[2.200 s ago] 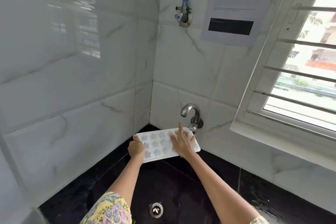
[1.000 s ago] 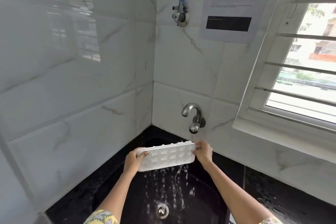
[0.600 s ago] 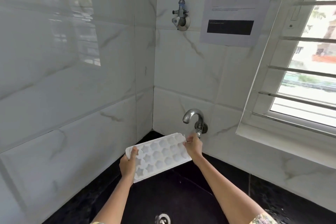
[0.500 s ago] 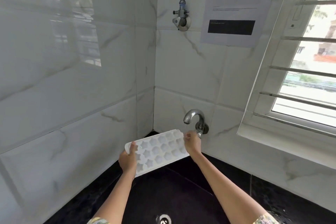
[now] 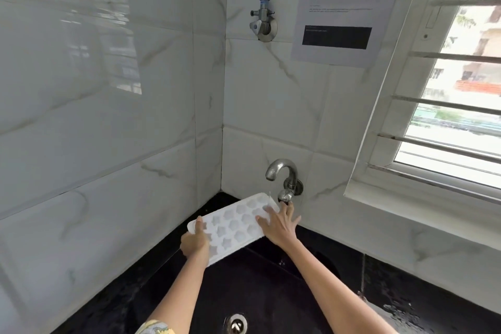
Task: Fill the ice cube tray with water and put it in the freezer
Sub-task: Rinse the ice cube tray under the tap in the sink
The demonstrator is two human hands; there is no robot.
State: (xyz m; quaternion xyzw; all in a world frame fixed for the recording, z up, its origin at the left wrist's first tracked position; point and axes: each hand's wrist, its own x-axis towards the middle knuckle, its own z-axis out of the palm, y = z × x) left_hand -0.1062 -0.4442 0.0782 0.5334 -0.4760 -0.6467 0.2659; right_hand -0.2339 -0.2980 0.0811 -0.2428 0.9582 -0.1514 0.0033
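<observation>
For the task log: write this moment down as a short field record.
tray: white ice cube tray, held face up over the black sink
left hand: left hand grips the tray's near-left edge
right hand: right hand open, fingers spread over the tray's right end, reaching toward the tap knob
tap: tap above the tray's far corner, thin stream running
drain: drain below

Your arms are bare from wrist to well above the elbow, with no watch, bangle or ring showing on your left hand (image 5: pixel 193 244) or right hand (image 5: pixel 279 225). Your left sleeve (image 5: pixel 154 327) just enters the bottom edge: short, pale yellow cloth printed with grey-blue and white flowers and leaves. Your right arm runs out of the lower edge bare, so its sleeve cannot be seen.
</observation>
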